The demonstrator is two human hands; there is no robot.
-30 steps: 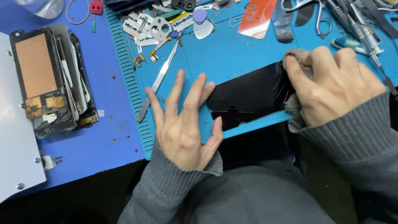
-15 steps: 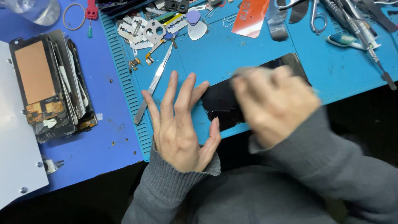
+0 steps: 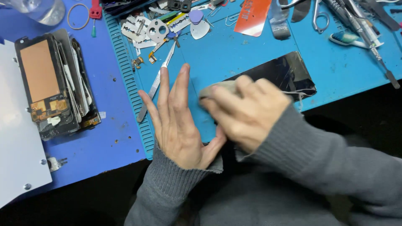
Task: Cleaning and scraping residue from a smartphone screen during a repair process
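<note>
A black glossy phone screen panel (image 3: 284,73) lies on the teal work mat (image 3: 251,50), its right end showing. My right hand (image 3: 247,113) presses a small grey cloth (image 3: 215,88) onto the panel's left end, covering that part. My left hand (image 3: 178,121) lies flat on the mat beside it, fingers spread and pointing away from me, holding nothing, its thumb against my right hand.
A stack of disassembled phone parts (image 3: 54,83) sits at the left on the blue mat. A metal spudger (image 3: 157,81) lies by my left fingers. Picks, small metal pieces, an orange card (image 3: 253,16), scissors (image 3: 320,14) and other tools crowd the far side.
My right hand has slid the cloth leftward along the black panel, from its right end to its left end. My left hand has stayed flat in place.
</note>
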